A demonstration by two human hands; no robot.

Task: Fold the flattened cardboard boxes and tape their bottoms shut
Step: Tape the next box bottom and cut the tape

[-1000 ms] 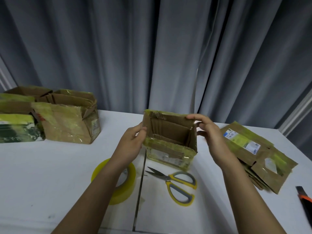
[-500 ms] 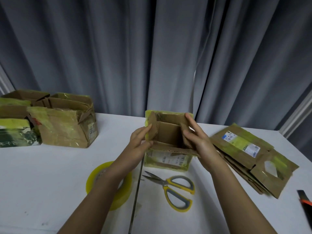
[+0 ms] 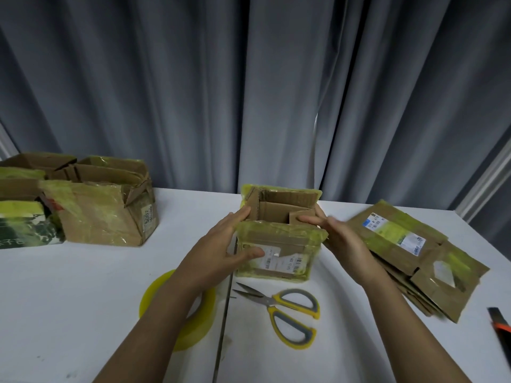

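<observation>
- Box of taped cardboard stands mid-table, top flaps open.
- The left hand grips its 9 o'clock side, thumb across the label face, fingers over the rim.
- The right hand holds the 3 o'clock side, fingers curled onto an inner flap.
- Flattened boxes lie at 3 o'clock; scissors at 6; tape roll at 7.

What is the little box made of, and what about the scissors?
The box looks like brown corrugated cardboard: dull, with ridges showing inside, and wrapped in shiny, crinkled yellowish tape. The scissors seem to have grey metal blades that catch the light, and smooth yellow-and-grey handles, probably plastic.
</observation>
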